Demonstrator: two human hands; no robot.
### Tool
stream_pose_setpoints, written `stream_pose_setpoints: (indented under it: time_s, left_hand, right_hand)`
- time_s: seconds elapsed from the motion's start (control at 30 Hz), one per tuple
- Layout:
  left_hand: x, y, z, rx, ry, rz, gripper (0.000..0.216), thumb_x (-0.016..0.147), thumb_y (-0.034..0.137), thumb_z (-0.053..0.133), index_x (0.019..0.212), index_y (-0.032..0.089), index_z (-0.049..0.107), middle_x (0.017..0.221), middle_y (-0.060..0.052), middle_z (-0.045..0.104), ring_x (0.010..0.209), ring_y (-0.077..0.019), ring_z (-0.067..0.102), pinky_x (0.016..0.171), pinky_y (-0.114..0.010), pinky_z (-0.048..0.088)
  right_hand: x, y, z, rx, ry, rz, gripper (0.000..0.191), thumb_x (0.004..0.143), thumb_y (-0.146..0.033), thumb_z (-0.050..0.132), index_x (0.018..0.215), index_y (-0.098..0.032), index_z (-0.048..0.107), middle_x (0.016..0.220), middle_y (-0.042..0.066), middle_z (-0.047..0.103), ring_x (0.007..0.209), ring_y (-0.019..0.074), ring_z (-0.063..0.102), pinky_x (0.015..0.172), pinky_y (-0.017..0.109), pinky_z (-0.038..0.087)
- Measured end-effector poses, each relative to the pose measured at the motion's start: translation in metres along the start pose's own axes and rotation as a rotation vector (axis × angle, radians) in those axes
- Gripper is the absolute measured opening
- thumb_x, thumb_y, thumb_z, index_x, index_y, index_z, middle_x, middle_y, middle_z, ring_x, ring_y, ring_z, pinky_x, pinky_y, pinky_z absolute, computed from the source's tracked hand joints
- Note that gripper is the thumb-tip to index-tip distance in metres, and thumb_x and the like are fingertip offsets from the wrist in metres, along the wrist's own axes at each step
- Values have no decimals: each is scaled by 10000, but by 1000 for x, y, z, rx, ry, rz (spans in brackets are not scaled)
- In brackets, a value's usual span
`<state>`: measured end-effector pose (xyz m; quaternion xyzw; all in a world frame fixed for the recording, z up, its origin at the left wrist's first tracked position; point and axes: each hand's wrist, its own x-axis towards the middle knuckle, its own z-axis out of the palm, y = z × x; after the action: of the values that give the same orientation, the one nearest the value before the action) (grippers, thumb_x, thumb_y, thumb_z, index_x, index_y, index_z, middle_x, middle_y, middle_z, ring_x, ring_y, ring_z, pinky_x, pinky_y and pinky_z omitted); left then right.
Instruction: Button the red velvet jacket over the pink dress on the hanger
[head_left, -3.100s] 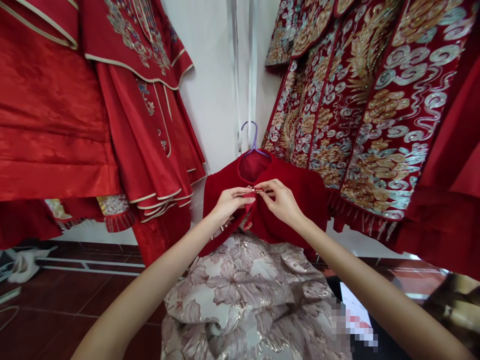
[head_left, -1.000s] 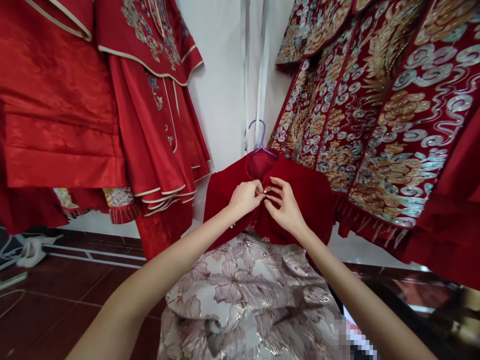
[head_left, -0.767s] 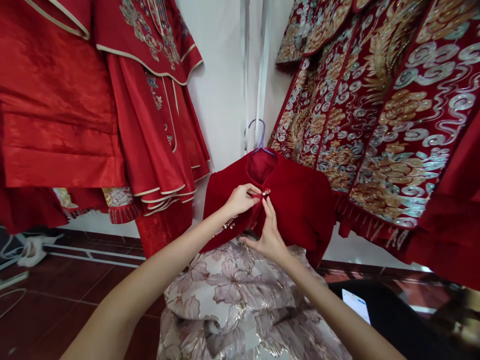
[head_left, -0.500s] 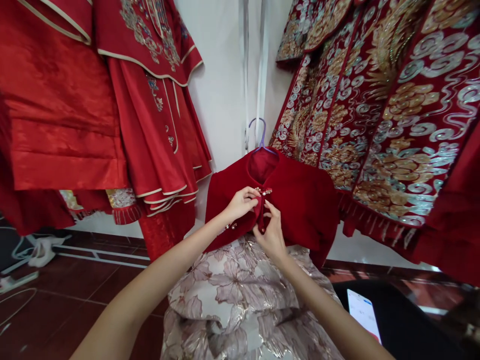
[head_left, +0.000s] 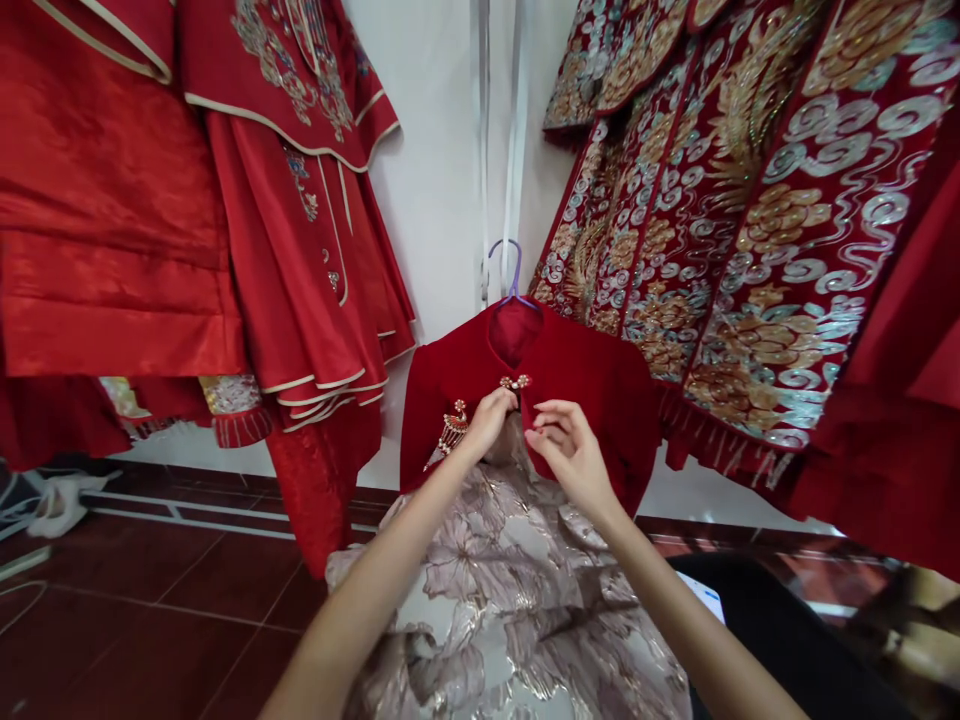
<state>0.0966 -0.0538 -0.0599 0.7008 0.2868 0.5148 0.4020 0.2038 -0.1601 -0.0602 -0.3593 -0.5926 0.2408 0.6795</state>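
Observation:
A dark red velvet jacket [head_left: 600, 380] hangs over a pale dress with a metallic floral pattern [head_left: 480, 560]. A jewelled clasp [head_left: 515, 382] joins the jacket's front just below the neckline. My left hand [head_left: 491, 422] is closed on the front edge under the clasp, its fingertips partly hidden. On the other side, my right hand [head_left: 571, 450] has thumb and fingertips at the opposite front edge, which appears pinched between them. Beside my left wrist, a beaded brooch with dangling strands [head_left: 453, 428] lies on the jacket.
The purple hanger [head_left: 513, 270] holds the jacket before white vertical poles [head_left: 512, 150]. Red garments [head_left: 300, 260] hang left, and an embroidered red robe [head_left: 750, 250] hangs right. A phone [head_left: 701, 595] rests on a black surface [head_left: 780, 640] at lower right. White shoes [head_left: 60, 505] stand at left.
My right hand has lifted slightly and moved right, spreading the jacket's front apart below the clasp. More of the dress and the beaded brooch show. The view has shifted slightly.

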Motion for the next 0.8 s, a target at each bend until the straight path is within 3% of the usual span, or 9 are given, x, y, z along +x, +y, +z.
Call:
stream_pose_setpoints:
  time_s: [0.1,0.17,0.23,0.33,0.43,0.6,0.8]
  left_hand:
    - [-25,-5,-1,227,373,198,91,804,173,427,764,202,504,871,-21,579,898,-156,538,890,-303,414]
    - [-40,-16,-4,305,682,229,108,801,135,433,766,205,508,922,-50,562,969,-179,521,929,-339,393]
    - [-47,-31,-12,276,818,195,105,767,135,494,843,202,521,973,-64,536,959,-181,522,899,-338,414]
    - [-44,-53,-28,-12,688,102,246,719,167,569,955,192,503,971,-48,545,844,-136,556,807,-281,463]
    - [-38,-65,-41,-233,603,22,296,687,193,624,963,181,517,990,-49,582,862,-121,585,848,-278,467]
    - [-42,-64,-43,-343,517,15,327,699,198,635,1018,171,566,1087,-90,630,955,-149,620,914,-319,472]
    - [-43,-60,-34,-418,542,-37,324,709,215,652,1024,146,626,1114,-113,659,1017,-177,631,966,-345,460]
  right_hand:
    - [-7,6,21,151,-73,81,427,718,-323,720,1077,-230,508,823,-15,541,663,100,546,681,243,496]
    - [-10,13,35,195,-44,96,456,696,-318,742,1084,-222,521,808,-19,545,659,95,544,683,236,495]
    - [-11,22,47,223,19,98,467,692,-324,746,1091,-220,525,792,-23,553,670,99,553,693,238,498]
    - [-7,37,60,248,82,118,460,695,-332,738,1088,-211,532,757,-27,569,693,113,578,692,249,506]
    - [1,54,68,239,113,128,437,690,-331,740,1057,-187,553,743,-20,590,706,123,601,672,251,509]
    - [17,71,77,126,168,113,425,684,-370,736,1028,-171,586,758,-5,611,709,128,604,674,258,513]
    - [31,83,92,23,267,121,365,692,-398,708,954,-154,637,795,37,646,725,146,613,699,285,526]
